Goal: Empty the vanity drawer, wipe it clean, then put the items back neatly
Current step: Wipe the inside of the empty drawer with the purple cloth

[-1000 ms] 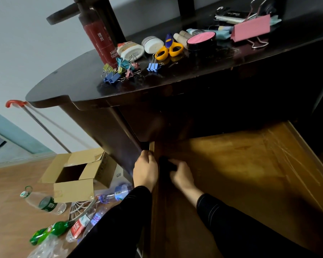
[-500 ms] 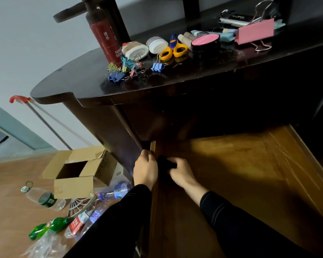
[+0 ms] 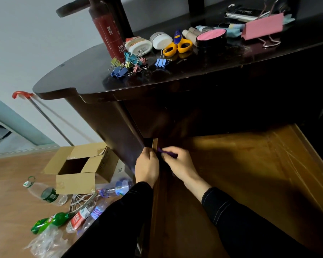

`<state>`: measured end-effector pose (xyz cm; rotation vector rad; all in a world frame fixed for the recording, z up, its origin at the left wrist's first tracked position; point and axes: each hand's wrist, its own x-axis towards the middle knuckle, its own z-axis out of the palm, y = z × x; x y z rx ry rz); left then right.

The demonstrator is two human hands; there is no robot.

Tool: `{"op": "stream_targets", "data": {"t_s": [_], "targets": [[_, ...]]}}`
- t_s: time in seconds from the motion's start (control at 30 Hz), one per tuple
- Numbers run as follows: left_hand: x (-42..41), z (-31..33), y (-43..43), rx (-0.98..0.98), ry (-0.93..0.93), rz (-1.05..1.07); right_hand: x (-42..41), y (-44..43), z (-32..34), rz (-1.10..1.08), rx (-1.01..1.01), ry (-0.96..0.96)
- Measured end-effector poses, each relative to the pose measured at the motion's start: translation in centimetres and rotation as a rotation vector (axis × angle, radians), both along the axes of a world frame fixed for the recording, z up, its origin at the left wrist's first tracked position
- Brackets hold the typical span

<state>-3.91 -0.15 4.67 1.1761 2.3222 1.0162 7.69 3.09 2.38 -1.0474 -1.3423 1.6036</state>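
The wooden vanity drawer (image 3: 241, 164) stands pulled out below the dark vanity top (image 3: 82, 79), its floor bare. My left hand (image 3: 146, 167) grips the drawer's left side wall near the back corner. My right hand (image 3: 179, 162) holds a dark purple cloth (image 3: 167, 153) against the inside of that same corner. On the vanity top lie coloured binder clips (image 3: 127, 65), yellow scissors (image 3: 179, 44), a white jar (image 3: 161, 40), a white tube (image 3: 138, 45), a pink-lidded black jar (image 3: 211, 38), a big pink clip (image 3: 263, 27) and a red bottle (image 3: 108, 34).
On the floor to the left sit an open cardboard box (image 3: 80, 166), several plastic bottles (image 3: 47, 194) and a crumpled plastic bag (image 3: 45, 243). A metal rod with a red hook (image 3: 43, 116) leans against the wall.
My right hand has shifted slightly with the cloth in the drawer's left back corner, and more of the purple cloth shows. My left hand stays on the side wall.
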Motion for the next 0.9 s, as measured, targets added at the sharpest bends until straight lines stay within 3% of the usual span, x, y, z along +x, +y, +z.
{"op": "stream_targets", "data": {"t_s": [0.13,0.27,0.37,0.47,0.57,0.7,0.9], "targets": [[-0.1,0.0,0.1,-0.008,0.001,0.007,-0.6,-0.9,-0.9,-0.034,0.157,0.007],[0.0,0.0,-0.1,-0.009,-0.010,0.007,0.0,-0.6,-3.9,0.086,-0.021,-0.269],[0.0,0.0,0.0,-0.008,-0.011,0.011,-0.3,0.1,-2.3,0.019,-0.123,-0.148],[-0.1,0.0,0.1,-0.006,-0.020,0.019,-1.2,-0.3,-1.1,-0.070,0.047,-0.012],[-0.1,0.0,0.0,-0.015,-0.018,0.017,-0.8,-1.2,-2.8,-0.025,0.090,-0.093],[-0.1,0.0,0.0,-0.011,-0.013,0.014,0.1,-0.2,-3.9,0.103,-0.092,-0.227],[-0.2,-0.1,0.2,-0.014,-0.005,0.017,-1.1,0.7,-3.3,0.004,-0.004,-0.096]]}}
